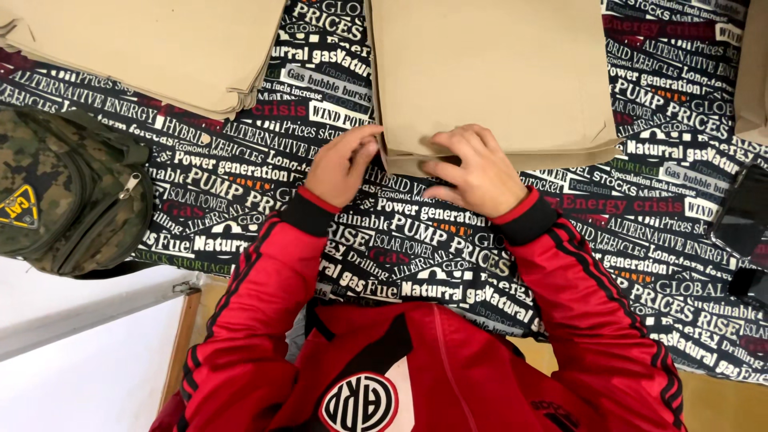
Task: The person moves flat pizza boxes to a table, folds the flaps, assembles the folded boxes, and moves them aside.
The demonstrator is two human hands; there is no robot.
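We have both hands at the near edge of the middle stack of brown paper sheets (488, 72); our left hand (342, 166) pinches its corner with curled fingers, our right hand (474, 172) presses down with bent fingers; no sheet looks lifted yet; a second stack (152, 48) lies to the left, a camouflage bag (68, 192) sits at the left edge, and a dark phone (744, 212) lies on the printed black cloth (264, 160).

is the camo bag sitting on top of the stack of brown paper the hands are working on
No, the camouflage bag lies apart at the table's left edge, while both hands touch the near edge of the brown paper stack.
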